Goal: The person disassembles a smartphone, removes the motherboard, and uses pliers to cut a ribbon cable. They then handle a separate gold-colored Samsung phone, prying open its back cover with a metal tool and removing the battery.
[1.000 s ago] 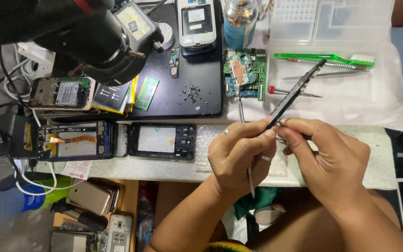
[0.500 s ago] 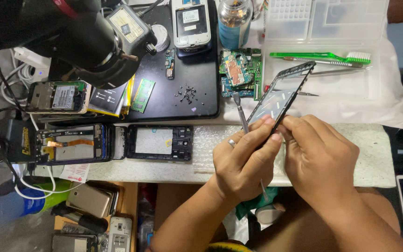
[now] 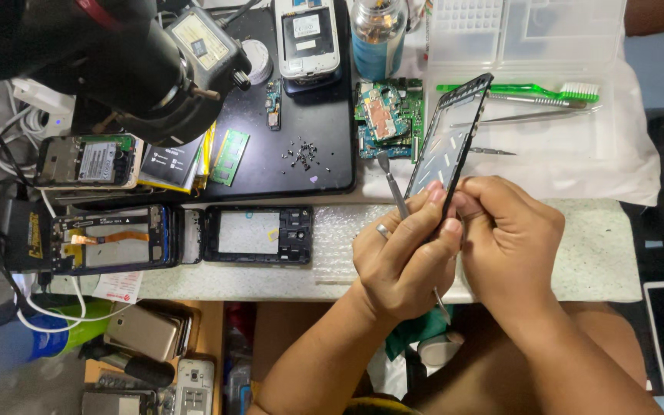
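Phone frame (image 3: pixel 449 138), black, slim and stripped, glossy with pale reflected streaks, tilts toward one o'clock above the worktable's (image 3: pixel 593 261) front edge. Both hands pinch its lower end: the right hand (image 3: pixel 510 247) wraps it from three o'clock, the left hand (image 3: pixel 405 257) closes on frame and a thin metal pry tool (image 3: pixel 393 184) pointing to eleven o'clock.

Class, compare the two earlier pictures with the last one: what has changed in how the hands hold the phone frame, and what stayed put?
The phone frame has turned: a second ago it showed edge-on, like a thin dark bar; now its flat inner face shows, top end tilted up and right. Both hands, left hand and right hand, keep their grip on its lower end, and the left still holds the metal tool. The circuit board, screws and green toothbrush stayed put.
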